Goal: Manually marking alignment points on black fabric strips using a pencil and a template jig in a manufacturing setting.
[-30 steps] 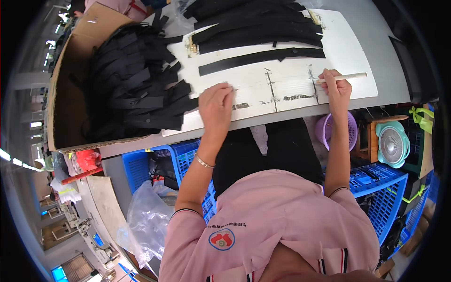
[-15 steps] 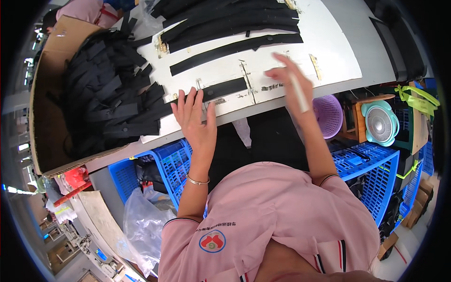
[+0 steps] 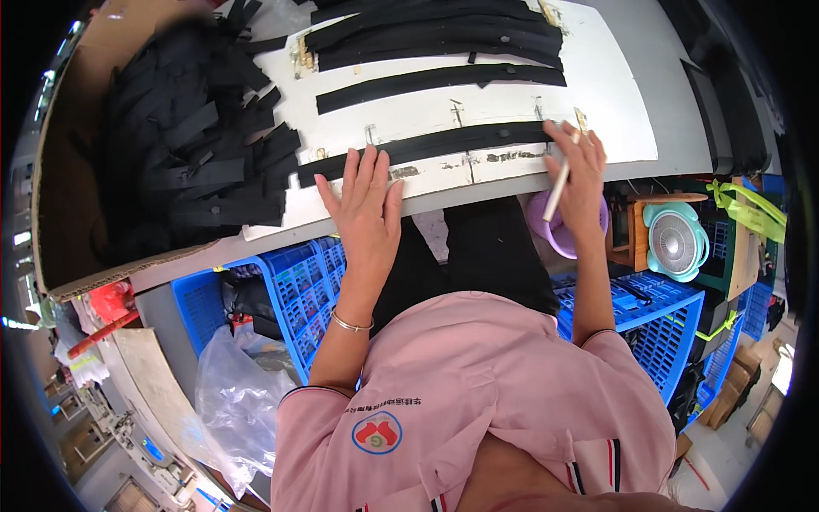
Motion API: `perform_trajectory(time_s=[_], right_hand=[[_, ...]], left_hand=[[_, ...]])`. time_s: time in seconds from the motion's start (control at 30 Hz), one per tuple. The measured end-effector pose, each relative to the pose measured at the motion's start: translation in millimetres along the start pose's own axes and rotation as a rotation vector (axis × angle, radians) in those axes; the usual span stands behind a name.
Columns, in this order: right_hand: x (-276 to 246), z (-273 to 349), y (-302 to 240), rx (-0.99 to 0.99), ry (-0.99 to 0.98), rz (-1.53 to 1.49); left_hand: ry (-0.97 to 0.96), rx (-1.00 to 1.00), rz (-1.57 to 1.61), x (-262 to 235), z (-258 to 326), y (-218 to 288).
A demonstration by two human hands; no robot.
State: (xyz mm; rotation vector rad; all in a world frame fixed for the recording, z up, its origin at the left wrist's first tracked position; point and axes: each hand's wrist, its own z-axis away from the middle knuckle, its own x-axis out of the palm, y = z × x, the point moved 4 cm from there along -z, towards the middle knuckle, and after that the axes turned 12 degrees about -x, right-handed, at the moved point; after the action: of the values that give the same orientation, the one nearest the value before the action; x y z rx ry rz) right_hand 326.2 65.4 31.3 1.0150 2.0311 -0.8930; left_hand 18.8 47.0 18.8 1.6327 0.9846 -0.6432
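We see the left hand (image 3: 363, 200) laid nearly flat, palm down, its fingers a little apart and the thumb spread to the side; the fingertips rest on a long black strip (image 3: 444, 143) near its left end. The strip lies stretched across a white board (image 3: 610, 107), over the dark marks along its near edge. At the strip's right end we see the right hand (image 3: 582, 171), its fingers bent and close together around a white pen (image 3: 556, 192), which slants down toward us. Its fingertips seem to touch the strip, though blur leaves us unsure how firmly. Beyond, a second strip (image 3: 435, 85) lies apart, with a stack of strips (image 3: 426, 38) farther off. On the left, a cardboard box (image 3: 53, 196) holds a black heap (image 3: 192, 145).
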Motion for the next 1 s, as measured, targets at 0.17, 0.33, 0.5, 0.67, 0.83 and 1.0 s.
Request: perform_trajectory(time_s=[0.17, 0.33, 0.5, 0.67, 0.83, 1.0], right_hand=[[-14.2, 16.0, 32.5, 0.044, 0.018, 0.099], [-9.5, 13.5, 29.3, 0.068, 0.003, 0.154], [-7.2, -17.4, -28.2, 0.183, 0.218, -0.158], [45.9, -57.6, -96.9, 0.357, 0.017, -1.039], [94.1, -86.5, -124.4, 0.38, -0.066, -1.065], [106.6, -88.8, -132.3, 0.238, -0.067, -0.919]], left_hand=[[0.009, -0.021, 0.005, -1.6, 3.3, -1.2], [0.028, -0.069, -0.026, -10.7, 6.1, -14.5], [0.019, -0.063, -0.004, -12.4, 6.4, -16.6], [0.027, -0.075, -0.023, -14.0, 7.4, -20.2], [0.031, -0.081, -0.005, -10.4, 5.5, -17.7], [0.06, -0.075, -0.002, -11.5, 6.4, -18.5]])
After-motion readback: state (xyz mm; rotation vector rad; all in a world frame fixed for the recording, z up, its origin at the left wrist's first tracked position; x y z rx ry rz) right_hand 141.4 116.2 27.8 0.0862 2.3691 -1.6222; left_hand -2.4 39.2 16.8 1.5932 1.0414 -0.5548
